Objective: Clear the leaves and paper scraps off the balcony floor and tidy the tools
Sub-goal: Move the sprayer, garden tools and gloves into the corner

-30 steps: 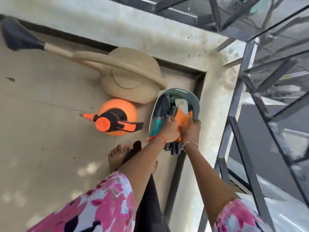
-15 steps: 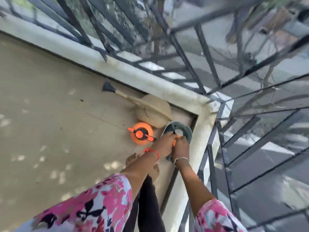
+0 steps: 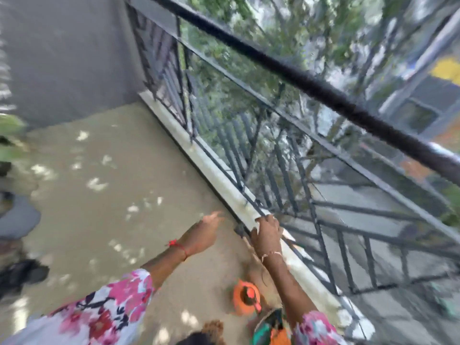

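The view is blurred by motion. My left hand hangs above the balcony floor, empty, fingers spread. My right hand is also empty with loose fingers, over the pale ledge by the railing. Below them, near the bottom edge, stands the orange spray bottle. A teal basket with orange and dark things inside sits by my right forearm. Part of the beige watering can, with its dark spout tip, shows behind my right arm.
A black metal railing runs diagonally along the ledge, with trees and a street beyond. A grey wall closes the far end. Dark blurred objects and green leaves lie along the left edge. My foot shows at the bottom.
Both hands have let go of the teal basket and risen. My head has lifted and turned, so the tools now sit at the bottom and the railing fills the view.
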### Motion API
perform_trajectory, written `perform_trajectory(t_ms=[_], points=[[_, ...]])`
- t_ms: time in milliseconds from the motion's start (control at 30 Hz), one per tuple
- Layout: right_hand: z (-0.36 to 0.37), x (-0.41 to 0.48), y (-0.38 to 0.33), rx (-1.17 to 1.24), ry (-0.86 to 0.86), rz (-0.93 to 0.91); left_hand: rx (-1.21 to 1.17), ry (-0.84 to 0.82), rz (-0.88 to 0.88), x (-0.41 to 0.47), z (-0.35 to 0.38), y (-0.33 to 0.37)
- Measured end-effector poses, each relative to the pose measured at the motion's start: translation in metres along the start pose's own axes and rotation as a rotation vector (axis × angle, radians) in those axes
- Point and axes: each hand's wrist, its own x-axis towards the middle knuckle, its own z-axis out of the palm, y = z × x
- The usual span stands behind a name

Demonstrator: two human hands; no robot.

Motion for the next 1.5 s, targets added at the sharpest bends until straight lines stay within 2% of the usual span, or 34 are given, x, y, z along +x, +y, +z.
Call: perform_trajectory(t_ms=[100, 233, 300, 400, 500, 533, 600, 700, 767, 833, 900, 967, 1000, 1067, 1167, 1300, 1367, 1433, 1500], points=[[-0.001, 0.000, -0.047, -0.013, -0.030, -0.116, 0.085, 0.147, 0.008, -0.035, -0.048, -0.030], [0.023, -0.009, -0.107, -0.069, -0.119, -0.311, 0.080, 0.259, -0.131, -0.090, -0.080, -0.063], [0.040, -0.014, -0.131, -0.089, -0.174, -0.385, 0.102, 0.334, -0.231, -0.113, -0.081, -0.081], [0.074, -0.020, -0.175, -0.140, -0.274, -0.496, 0.041, 0.314, -0.483, -0.153, -0.076, -0.124], [0.100, -0.022, -0.214, -0.166, -0.350, -0.568, 0.084, 0.279, -0.556, -0.186, -0.081, -0.144], [0.109, -0.021, -0.227, -0.178, -0.367, -0.588, 0.125, 0.314, -0.561, -0.193, -0.082, -0.156], [0.128, -0.017, -0.254, -0.199, -0.386, -0.615, 0.043, 0.397, -0.589, -0.210, -0.092, -0.180], [0.153, -0.012, -0.293, -0.214, -0.437, -0.614, 0.015, 0.393, -0.660, -0.233, -0.094, -0.223], [0.169, -0.011, -0.319, -0.234, -0.491, -0.622, -0.134, 0.497, -0.744, -0.242, -0.112, -0.236], [0.185, -0.007, -0.344, -0.261, -0.517, -0.648, -0.138, 0.547, -0.801, -0.250, -0.132, -0.257], [0.200, -0.003, -0.372, -0.291, -0.532, -0.650, -0.115, 0.519, -0.769, -0.263, -0.149, -0.278], [0.210, 0.002, -0.396, -0.298, -0.561, -0.658, 0.027, 0.384, -0.661, -0.279, -0.153, -0.306], [0.217, 0.005, -0.410, -0.299, -0.572, -0.672, 0.095, 0.298, -0.690, -0.285, -0.162, -0.318], [0.227, 0.010, -0.432, -0.306, -0.586, -0.703, 0.168, 0.267, -0.787, -0.286, -0.170, -0.337], [0.239, 0.019, -0.454, -0.332, -0.607, -0.748, 0.226, 0.133, -0.856, -0.284, -0.185, -0.348], [0.258, 0.036, -0.476, -0.454, -0.697, -0.769, 0.210, 0.091, -0.986, -0.281, -0.178, -0.374], [0.270, 0.051, -0.490, -0.479, -0.662, -0.788, 0.241, 0.055, -1.022, -0.273, -0.182, -0.390], [0.283, 0.074, -0.500, -0.493, -0.632, -0.821, 0.250, 0.097, -1.070, -0.264, -0.182, -0.402], [0.282, 0.097, -0.520, -0.522, -0.698, -0.851, 0.237, 0.074, -1.124, -0.255, -0.199, -0.413]])
